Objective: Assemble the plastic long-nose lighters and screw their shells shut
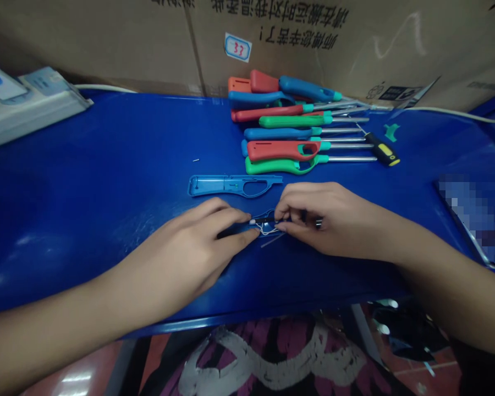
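Between my fingertips is a slim black igniter piece [264, 220] with a pale tip and a loop of thin white wire [266, 231]. It lies over a blue lighter shell half [271, 226], mostly hidden by my hands. My left hand [202, 242] has thumb and index finger closed around the shell's left side, near the pale tip. My right hand [325, 217] pinches the black piece's right end, its fingers curled in. Just beyond lies another blue lighter shell half [231, 186], inner side up. A thin clear strip [272, 240] sits under the right fingertips.
Several red, green and blue stick lighters [284, 149] are stacked at the back, beside a screwdriver [383, 149] and a teal plastic bit [391, 132]. A cardboard box [148, 49] stands behind. A power strip [37, 104] is left, a phone-like slab [466, 220] right.
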The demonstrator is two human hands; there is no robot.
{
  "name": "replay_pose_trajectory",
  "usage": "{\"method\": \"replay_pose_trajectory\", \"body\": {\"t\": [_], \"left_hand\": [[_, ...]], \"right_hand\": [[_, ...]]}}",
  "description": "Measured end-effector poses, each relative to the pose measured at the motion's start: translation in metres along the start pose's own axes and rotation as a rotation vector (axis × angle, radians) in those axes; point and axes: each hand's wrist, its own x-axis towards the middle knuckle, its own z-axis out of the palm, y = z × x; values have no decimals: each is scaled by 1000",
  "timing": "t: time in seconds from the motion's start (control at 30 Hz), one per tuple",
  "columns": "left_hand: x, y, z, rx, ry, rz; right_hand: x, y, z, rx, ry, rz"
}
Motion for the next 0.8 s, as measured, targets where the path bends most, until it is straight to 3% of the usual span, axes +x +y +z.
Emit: {"method": "replay_pose_trajectory", "body": {"t": [0.17, 0.43, 0.8], "left_hand": [[0, 1, -1, -17, -7, -11], [2, 0, 0, -34, -15, -20], [2, 1, 0, -62, -20, -48]], "right_hand": [[-1, -1, 0, -3, -54, -53], [-3, -1, 3, -84, -5, -2], [-2, -2, 3, 7, -30, -45]]}}
